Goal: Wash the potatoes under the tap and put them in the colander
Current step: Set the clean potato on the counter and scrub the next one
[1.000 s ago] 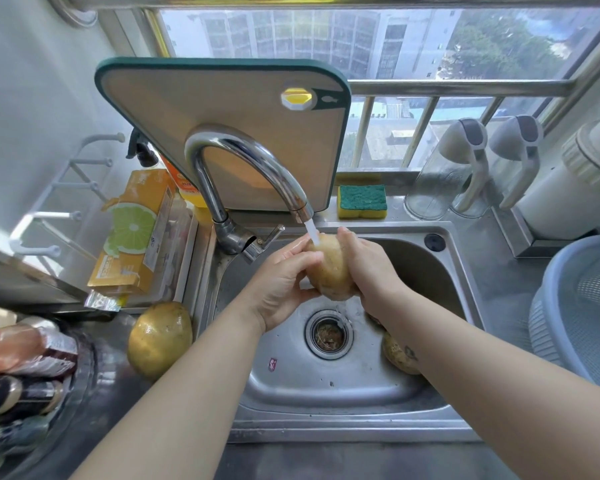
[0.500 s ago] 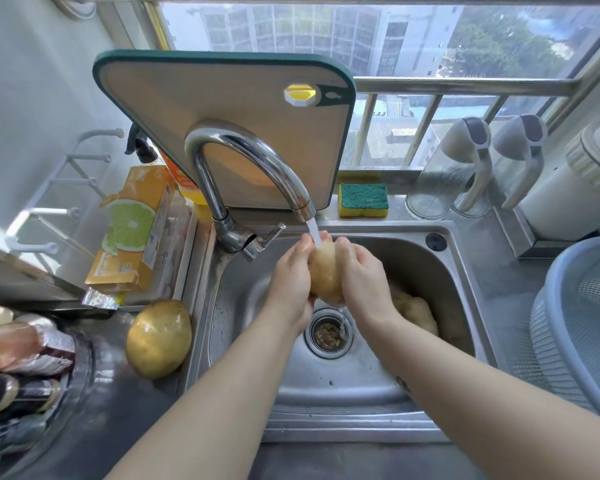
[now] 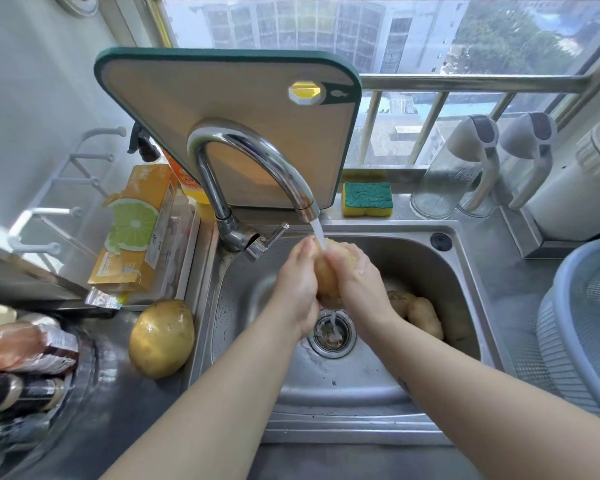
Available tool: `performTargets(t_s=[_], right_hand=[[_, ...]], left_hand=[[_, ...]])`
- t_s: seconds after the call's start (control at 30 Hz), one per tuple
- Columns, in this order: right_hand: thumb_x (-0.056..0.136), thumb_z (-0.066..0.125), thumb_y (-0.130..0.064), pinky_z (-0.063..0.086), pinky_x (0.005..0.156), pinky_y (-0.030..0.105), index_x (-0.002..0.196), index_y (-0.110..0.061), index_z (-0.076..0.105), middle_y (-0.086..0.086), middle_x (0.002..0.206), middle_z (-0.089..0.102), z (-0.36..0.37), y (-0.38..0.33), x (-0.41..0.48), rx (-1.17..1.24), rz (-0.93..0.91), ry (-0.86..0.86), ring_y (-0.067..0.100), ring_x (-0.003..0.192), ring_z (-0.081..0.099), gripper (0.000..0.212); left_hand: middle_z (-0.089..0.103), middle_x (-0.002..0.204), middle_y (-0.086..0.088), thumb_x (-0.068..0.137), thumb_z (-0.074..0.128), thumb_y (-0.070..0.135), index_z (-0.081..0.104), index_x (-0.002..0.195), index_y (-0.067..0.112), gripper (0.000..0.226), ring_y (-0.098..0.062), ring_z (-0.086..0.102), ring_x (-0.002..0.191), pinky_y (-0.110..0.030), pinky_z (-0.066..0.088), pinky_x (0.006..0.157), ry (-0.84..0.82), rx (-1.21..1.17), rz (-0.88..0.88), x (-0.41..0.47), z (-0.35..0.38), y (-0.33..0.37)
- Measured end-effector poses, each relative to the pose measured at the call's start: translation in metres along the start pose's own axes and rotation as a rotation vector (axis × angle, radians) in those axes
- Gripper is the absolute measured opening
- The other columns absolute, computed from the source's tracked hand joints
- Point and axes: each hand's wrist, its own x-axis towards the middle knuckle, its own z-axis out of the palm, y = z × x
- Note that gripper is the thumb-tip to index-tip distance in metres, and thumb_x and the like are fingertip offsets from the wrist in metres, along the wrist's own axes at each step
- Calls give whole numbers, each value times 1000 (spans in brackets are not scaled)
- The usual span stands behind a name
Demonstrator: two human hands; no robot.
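Together, left hand (image 3: pixel 297 289) and right hand (image 3: pixel 359 284) held a potato (image 3: pixel 327 282) under the tap (image 3: pixel 257 152), fingers (image 3: pixel 303 249) curled round it for rinsing.

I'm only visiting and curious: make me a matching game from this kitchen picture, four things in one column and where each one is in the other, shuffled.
Things:
1. sponge
2. colander
3. held potato
4. cutting board

Places:
A. leaning upright behind the tap
B. under the running water
C. lying flat on the window ledge
D. on the counter right of the sink

Pairs: 1-C, 2-D, 3-B, 4-A.
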Motion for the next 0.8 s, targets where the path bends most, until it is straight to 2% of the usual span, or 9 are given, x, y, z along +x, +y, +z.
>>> performTargets(t_s=[0.13,0.2,0.27,0.33,0.4,0.47,0.57,0.7,0.8], right_hand=[[97,44,-39,50,96,50,80,-23,61,11,112,65,-3,-5,8,50,240,26,29,104,62,29],[100,39,-39,51,94,51,81,-21,61,13,107,66,-5,-8,8,96,334,8,31,101,63,35],[102,34,-40,50,97,48,90,-21,61,9,107,64,-2,-8,5,109,337,-31,27,104,61,35],[104,32,-36,44,103,38,106,-25,60,7,120,61,1,-3,-1,88,186,-102,21,114,56,29],[103,38,-28,34,108,27,131,-20,50,6,138,51,-1,2,-8,-46,-69,-241,16,129,45,32],[93,58,-26,32,108,25,143,-21,38,1,138,49,-7,8,-2,-262,-255,-342,13,130,43,54],[76,77,-32,32,108,23,146,-22,32,-5,136,48,-19,13,3,-476,-381,-396,10,128,43,84],[65,69,-43,48,96,30,130,-27,53,1,119,63,-7,13,4,-202,-203,-141,13,108,60,69],[77,63,-50,54,92,44,120,-16,62,11,114,68,2,12,12,147,71,-27,27,105,66,55]], left_hand=[[54,126,-3,88,64,27,31,136,31,59,-10,60,102,-24,53,80,-124,226,194,-6,-14,-20],[55,124,-1,71,73,33,36,124,39,65,-17,61,108,-36,54,89,-135,249,209,-8,-16,-24],[61,116,-4,65,71,33,48,111,39,51,-22,63,103,-41,55,85,1,172,220,-5,-12,-21],[65,111,-11,63,67,34,58,103,29,42,-28,64,95,-43,55,80,172,63,170,1,-9,-14],[67,110,-15,70,67,43,62,107,18,45,-32,66,94,-46,56,77,208,-73,-29,11,-11,-6],[67,104,-15,82,58,53,61,114,14,51,-32,66,87,-44,56,64,191,-158,-290,14,-14,6],[64,111,-17,91,42,55,55,124,13,55,-34,63,84,-44,50,58,181,-137,-437,18,-21,14],[62,119,-18,98,26,55,50,130,13,58,-32,64,90,-44,50,66,91,-157,-389,11,-12,9],[60,125,-3,101,27,47,42,138,24,46,-17,60,95,-32,47,71,90,71,-161,0,-6,-2]])
